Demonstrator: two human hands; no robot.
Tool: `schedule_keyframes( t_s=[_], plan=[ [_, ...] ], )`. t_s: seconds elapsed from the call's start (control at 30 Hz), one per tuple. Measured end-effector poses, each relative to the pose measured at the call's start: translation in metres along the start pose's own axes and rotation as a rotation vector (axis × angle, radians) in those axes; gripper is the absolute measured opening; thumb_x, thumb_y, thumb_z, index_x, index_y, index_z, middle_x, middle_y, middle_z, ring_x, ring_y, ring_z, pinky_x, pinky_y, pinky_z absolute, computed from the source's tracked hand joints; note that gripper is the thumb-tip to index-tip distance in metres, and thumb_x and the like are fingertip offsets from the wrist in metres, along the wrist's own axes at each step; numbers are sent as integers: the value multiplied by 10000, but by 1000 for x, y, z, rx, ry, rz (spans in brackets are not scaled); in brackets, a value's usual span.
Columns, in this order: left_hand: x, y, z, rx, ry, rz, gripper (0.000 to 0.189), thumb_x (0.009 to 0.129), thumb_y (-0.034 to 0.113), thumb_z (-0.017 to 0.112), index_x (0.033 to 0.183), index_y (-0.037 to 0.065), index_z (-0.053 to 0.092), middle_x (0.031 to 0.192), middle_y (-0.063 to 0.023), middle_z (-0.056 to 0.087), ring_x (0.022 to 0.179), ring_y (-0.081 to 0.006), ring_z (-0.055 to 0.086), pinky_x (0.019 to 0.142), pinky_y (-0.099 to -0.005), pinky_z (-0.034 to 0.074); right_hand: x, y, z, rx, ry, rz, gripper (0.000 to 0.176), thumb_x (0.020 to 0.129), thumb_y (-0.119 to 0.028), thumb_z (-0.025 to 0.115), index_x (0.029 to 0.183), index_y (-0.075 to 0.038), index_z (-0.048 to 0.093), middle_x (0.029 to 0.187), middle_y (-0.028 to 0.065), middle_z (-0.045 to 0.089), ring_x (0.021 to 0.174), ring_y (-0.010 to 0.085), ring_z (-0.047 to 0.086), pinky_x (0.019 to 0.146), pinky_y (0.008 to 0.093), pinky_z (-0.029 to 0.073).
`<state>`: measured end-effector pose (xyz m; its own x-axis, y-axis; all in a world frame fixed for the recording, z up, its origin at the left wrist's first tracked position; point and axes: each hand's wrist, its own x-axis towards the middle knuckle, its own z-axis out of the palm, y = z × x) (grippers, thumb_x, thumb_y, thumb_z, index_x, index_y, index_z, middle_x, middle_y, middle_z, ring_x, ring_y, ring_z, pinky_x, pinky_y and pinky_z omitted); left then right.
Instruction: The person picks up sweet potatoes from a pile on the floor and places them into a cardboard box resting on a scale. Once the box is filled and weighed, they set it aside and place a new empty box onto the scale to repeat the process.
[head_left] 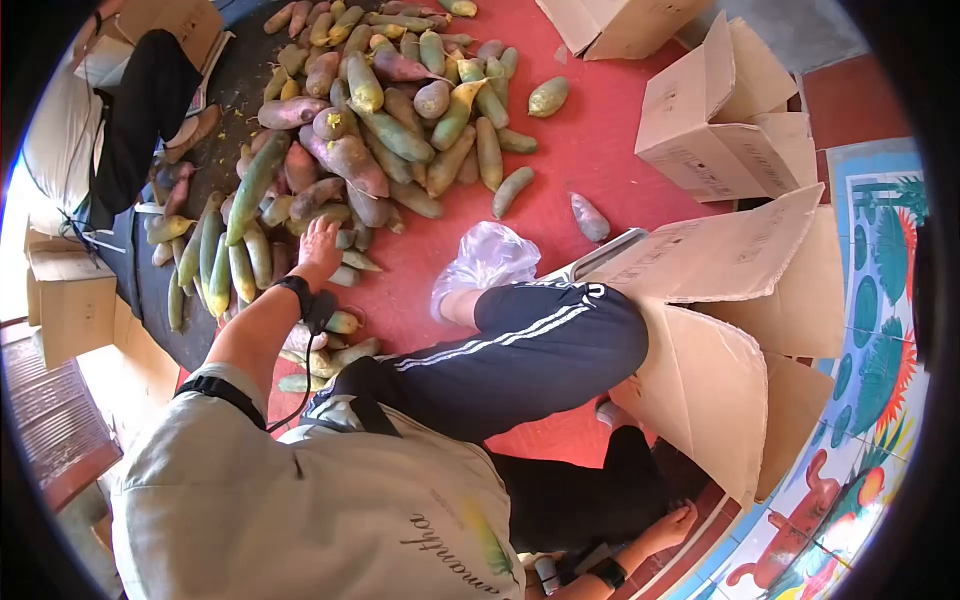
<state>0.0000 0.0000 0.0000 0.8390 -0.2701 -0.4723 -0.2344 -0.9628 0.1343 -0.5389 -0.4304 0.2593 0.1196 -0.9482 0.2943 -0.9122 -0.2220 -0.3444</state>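
Note:
My left hand (320, 248), with a black band at its wrist, reaches over the near edge of a large pile of elongated green and purplish vegetables (345, 165). Its fingers are stretched out on or just above them, and I see nothing gripped. A long green vegetable (257, 188) lies on top beside that hand. Down at the lower right, my right hand (668, 527) is beside my dark trouser leg, its fingers loosely bent and apart, with nothing visible in them.
Open cardboard boxes stand close at the right (700, 390) and farther back (715, 130). A clear plastic bag (488, 262) lies by my leg on the red floor (570, 150). Two single vegetables (590, 217) (548, 97) lie apart. Another person's dark-clothed leg (145, 120) is at upper left.

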Motion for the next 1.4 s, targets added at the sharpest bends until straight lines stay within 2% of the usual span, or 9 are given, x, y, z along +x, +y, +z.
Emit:
schedule_keyframes(
  t_s=[0.07, 0.23, 0.5, 0.87, 1.07, 1.17, 1.2, 1.3, 1.4],
  plan=[
    [-5, -2, -7, 46, 301, -8, 629, 670, 97, 628, 1267, 124, 432, 1378, -139, 330, 1284, -326, 301, 1011, -436, 322, -1, 14, -4, -71, 21, -114, 237, 910, -139, 418, 947, -6, 611, 884, 149, 629, 749, 289, 616, 650, 364, 494],
    [29, -16, -21, -66, 437, -212, 679, 688, 63, 611, 1316, 107, 357, 1377, -150, 330, 1266, -323, 327, 993, -413, 354, 2, 11, -1, -104, 28, -114, 235, 907, -131, 418, 946, 5, 605, 885, 159, 626, 770, 310, 609, 673, 380, 488],
    [45, -18, -33, -45, 148, -359, 652, 719, 165, 679, 1291, 109, 372, 1232, -158, 444, 1168, -321, 428, 953, -391, 405, 0, 10, -5, -162, 30, -126, 240, 912, -136, 415, 957, 10, 601, 890, 175, 623, 792, 325, 604, 698, 393, 485],
    [39, -4, -20, -174, -20, -399, 699, 674, 282, 730, 1241, 32, 405, 1252, -212, 457, 1140, -335, 492, 918, -386, 460, 2, -1, -2, -220, 30, -214, 233, 915, -134, 412, 951, 10, 591, 886, 172, 617, 771, 327, 601, 684, 394, 487],
    [23, -1, -33, -82, -247, -277, 657, 632, 252, 727, 1193, 6, 490, 1178, -196, 535, 999, -329, 592, 790, -377, 532, 2, 2, -1, -190, 12, -150, 230, 916, -134, 413, 949, 8, 590, 887, 176, 616, 772, 330, 599, 682, 396, 485],
    [9, 2, -38, 61, -414, -133, 617, 609, 244, 742, 1153, 23, 550, 1097, -182, 599, 971, -305, 610, 776, -367, 531, 2, 13, 1, -161, 17, -157, 229, 914, -131, 414, 950, 13, 590, 883, 179, 615, 771, 329, 600, 685, 391, 486],
    [4, -1, -33, 91, -386, -93, 653, 558, 335, 770, 1123, 66, 584, 1055, -172, 622, 990, -313, 595, 828, -368, 489, 2, 15, 3, -157, 20, -155, 229, 914, -131, 414, 950, 13, 590, 883, 179, 615, 771, 329, 600, 685, 391, 486],
    [-8, -2, -29, 74, -432, -42, 674, 559, 348, 768, 1136, 56, 579, 1050, -172, 625, 996, -306, 592, 835, -367, 484, 1, 15, 5, -127, 123, -242, 222, 916, -156, 437, 926, -24, 615, 779, 128, 623, 666, 234, 615, 574, 338, 496],
    [-19, 10, -36, 50, -527, -21, 650, 562, 358, 763, 1102, 35, 604, 1024, -171, 633, 942, -290, 615, 808, -363, 492, -3, 6, 3, -42, 58, -71, 220, 907, -116, 424, 954, 16, 593, 855, 174, 618, 731, 287, 612, 648, 374, 494]
  ],
)
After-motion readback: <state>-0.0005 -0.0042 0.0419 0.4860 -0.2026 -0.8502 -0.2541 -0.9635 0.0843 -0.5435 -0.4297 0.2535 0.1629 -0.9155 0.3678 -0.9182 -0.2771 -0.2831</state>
